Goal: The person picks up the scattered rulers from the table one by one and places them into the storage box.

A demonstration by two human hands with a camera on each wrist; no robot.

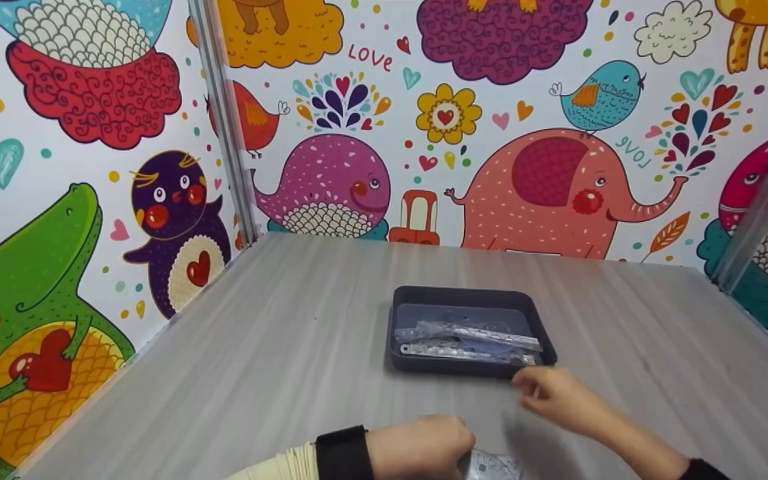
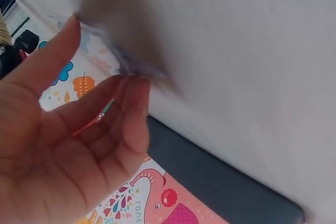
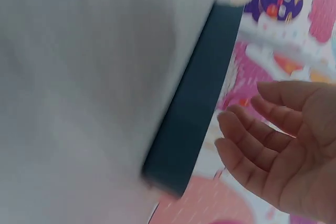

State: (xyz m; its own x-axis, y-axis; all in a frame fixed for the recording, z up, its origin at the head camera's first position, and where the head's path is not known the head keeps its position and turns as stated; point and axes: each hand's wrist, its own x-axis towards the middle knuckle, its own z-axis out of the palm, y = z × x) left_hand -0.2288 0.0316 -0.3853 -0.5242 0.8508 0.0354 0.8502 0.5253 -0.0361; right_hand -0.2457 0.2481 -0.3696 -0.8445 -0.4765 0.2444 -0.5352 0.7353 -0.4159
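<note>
The right hand (image 1: 557, 395) hovers just short of the dark tray (image 1: 405, 347), and the clear plastic packets (image 1: 467, 340) in it lie directly ahead of its fingertips, just past the near rim. Those packets run crosswise to the reach, long axis side to side, so the fingers meet them broadside. This hand is plainly the nearer one; its fingers (image 3: 247, 129) are spread and only loosely bent, palm empty, touching nothing that I can see. The left hand (image 1: 421, 445) sits well back from the tray, low on the grey table (image 1: 257, 347), resting on a small clear packet (image 1: 494, 465) that pokes out beside it. From the left wrist view its fingers (image 2: 131, 114) look half curled with the thumb raised, fingertips against the packet's edge; whether they really pinch it, I cannot tell.
</note>
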